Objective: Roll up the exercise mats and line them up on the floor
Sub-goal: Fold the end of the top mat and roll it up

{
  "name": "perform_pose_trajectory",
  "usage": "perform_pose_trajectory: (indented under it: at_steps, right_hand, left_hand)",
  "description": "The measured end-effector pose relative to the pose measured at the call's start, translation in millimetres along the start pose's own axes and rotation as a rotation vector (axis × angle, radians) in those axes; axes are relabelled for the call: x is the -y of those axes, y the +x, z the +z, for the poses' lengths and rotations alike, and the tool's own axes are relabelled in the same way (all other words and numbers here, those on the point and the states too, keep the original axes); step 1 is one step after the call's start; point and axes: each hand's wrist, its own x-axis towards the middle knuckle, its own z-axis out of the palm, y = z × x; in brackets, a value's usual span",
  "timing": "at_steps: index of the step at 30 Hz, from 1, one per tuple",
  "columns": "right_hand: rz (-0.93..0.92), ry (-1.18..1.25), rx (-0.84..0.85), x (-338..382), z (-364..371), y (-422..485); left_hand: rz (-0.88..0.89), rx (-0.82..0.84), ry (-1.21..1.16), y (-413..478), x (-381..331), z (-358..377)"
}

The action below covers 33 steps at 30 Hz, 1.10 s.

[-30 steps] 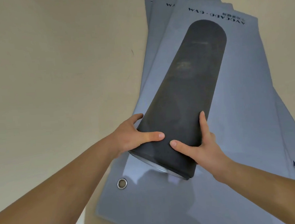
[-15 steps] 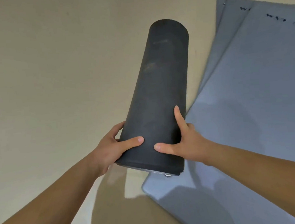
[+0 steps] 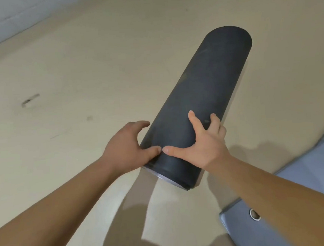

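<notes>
Grip was two-handed when I checked the head view. The left hand (image 3: pixel 128 147) curled round the left side of the rolled exercise mat (image 3: pixel 204 100) near its close end, thumb laid across the top. The right hand (image 3: pixel 203 144) lay over the top of the same end, fingers spread and bent down its right flank, thumb pointing left. The two thumb tips nearly met on the roll.

The rolled exercise mat was dark grey, almost black, tightly wound, and ran from the hands away toward the upper right. It sat over bare beige floor (image 3: pixel 76 81), just left of the flat grey mats (image 3: pixel 316 169), and apart from them. I could not tell whether its far end touched the floor. A shadow lay along its right side and under the near end.

The flat grey mats filled the lower right corner, and a metal eyelet (image 3: pixel 254 214) showed in the nearest corner, beside the right forearm. A dark scuff (image 3: pixel 30 100) marked the floor at left, and a pale wall (image 3: pixel 3 17) met the floor at upper left.
</notes>
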Motion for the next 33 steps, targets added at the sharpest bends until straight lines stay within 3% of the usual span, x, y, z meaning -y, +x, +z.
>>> perform_pose_trajectory:
  at_steps: [2,4,8,10,14,18,24,29,33]
  right_hand:
    - [-0.093,0.076,-0.113,-2,-2,4]
    - [-0.175,0.149,-0.134,-15,-8,5]
    - [-0.3,0.018,0.122,-38,-14,-2]
    - [-0.338,-0.071,0.124,-38,-9,-4]
    - [-0.379,-0.064,0.031,-20,4,7]
    - [-0.495,-0.089,-0.199,-4,26,22]
    - [-0.43,-0.204,-0.18,-2,28,18]
    - [-0.346,-0.16,0.054,6,9,10]
    - [-0.367,-0.101,-0.006,4,-2,-2]
  left_hand:
    - [0.061,0.147,0.006,-15,-12,10]
    - [0.055,0.175,0.073,-21,-16,24]
    - [-0.019,0.097,0.079,-14,-10,30]
    - [-0.019,0.099,0.064,-9,-5,30]
    - [-0.054,0.13,-0.132,3,19,20]
    - [-0.095,0.144,-0.353,14,50,11]
    - [-0.061,0.095,-0.356,12,59,24]
    - [0.006,0.114,-0.389,11,50,19]
    - [0.091,-0.007,-0.243,5,34,8]
